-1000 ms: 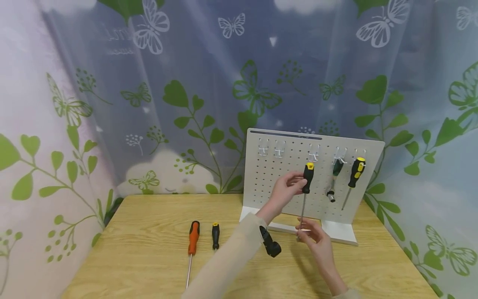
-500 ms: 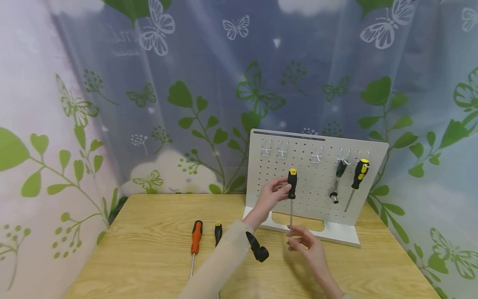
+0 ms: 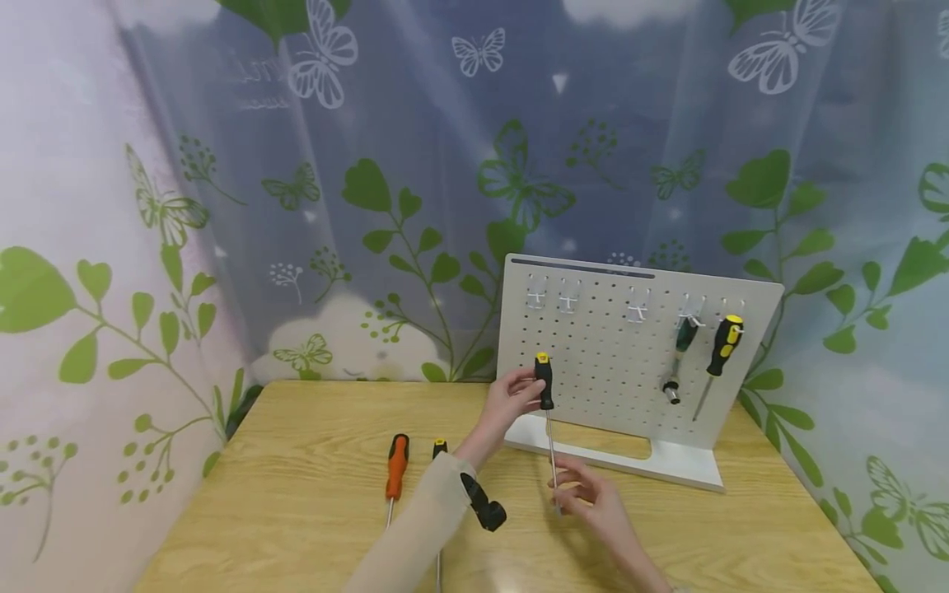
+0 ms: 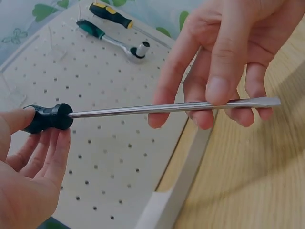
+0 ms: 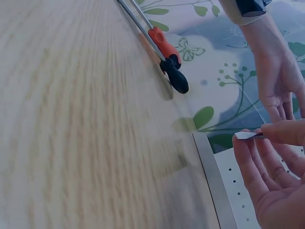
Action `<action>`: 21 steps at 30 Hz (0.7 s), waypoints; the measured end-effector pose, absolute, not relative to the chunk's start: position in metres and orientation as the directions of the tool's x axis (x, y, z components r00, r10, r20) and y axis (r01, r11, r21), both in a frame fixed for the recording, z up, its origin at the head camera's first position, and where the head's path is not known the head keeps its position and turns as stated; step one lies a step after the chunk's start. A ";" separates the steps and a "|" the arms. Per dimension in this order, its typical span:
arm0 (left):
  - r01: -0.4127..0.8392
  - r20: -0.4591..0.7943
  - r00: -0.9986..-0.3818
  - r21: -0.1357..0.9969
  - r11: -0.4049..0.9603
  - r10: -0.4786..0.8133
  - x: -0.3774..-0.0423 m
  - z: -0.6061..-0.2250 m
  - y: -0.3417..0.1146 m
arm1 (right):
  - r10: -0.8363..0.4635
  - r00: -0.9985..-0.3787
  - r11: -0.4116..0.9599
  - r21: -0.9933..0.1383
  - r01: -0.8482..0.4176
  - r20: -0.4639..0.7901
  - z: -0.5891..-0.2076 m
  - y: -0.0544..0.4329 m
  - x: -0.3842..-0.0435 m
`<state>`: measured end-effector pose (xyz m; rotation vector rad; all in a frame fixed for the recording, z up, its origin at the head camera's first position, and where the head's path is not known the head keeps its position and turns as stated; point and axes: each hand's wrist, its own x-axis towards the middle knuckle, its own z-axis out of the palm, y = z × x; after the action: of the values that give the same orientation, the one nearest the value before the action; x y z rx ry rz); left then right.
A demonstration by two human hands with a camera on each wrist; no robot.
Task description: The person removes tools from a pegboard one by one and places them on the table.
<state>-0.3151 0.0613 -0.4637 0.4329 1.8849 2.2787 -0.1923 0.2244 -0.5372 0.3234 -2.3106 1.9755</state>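
A flathead screwdriver (image 3: 544, 384) with a black, yellow-capped handle stands nearly upright in front of the white pegboard (image 3: 593, 346). My left hand (image 3: 510, 400) pinches its handle between thumb and fingers. Lower down, my right hand (image 3: 587, 497) pinches the shaft near the tip. In the left wrist view the steel shaft (image 4: 143, 109) runs from the handle to the right thumb and fingers, its flat blade sticking out past them. The right wrist view shows the blade tip (image 5: 247, 135) between the right thumb and fingers.
On the table (image 3: 311, 461) lie an orange-handled screwdriver (image 3: 397, 466) and a black-handled one (image 3: 440, 447), partly behind the left sleeve. A green-handled ratchet (image 3: 680, 354) and a yellow-black screwdriver (image 3: 724, 346) hang at the pegboard's right. Several clear hooks (image 3: 638, 306) line its upper part.
Both hands have carried the screwdriver left and down, from in front of the middle hook to the board's left part. The head view has shifted slightly.
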 end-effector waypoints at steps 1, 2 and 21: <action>0.063 0.119 -0.949 0.979 -0.193 0.292 -0.315 -0.466 0.059 | -0.113 -0.977 0.133 -0.971 -0.197 0.183 -0.537 0.223 -0.192; 0.056 0.110 -0.952 0.980 -0.189 0.287 -0.314 -0.469 0.056 | -0.120 -0.979 0.123 -0.976 -0.178 0.163 -0.538 0.221 -0.192; -0.003 0.024 -0.982 0.990 -0.142 0.189 -0.294 -0.502 0.022 | -0.221 -0.975 0.095 -0.996 -0.003 -0.018 -0.547 0.187 -0.183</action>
<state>-0.2937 0.0217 -0.5022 0.2153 1.9684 2.2714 -0.1826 0.1870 -0.5474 0.2522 -2.4382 2.2168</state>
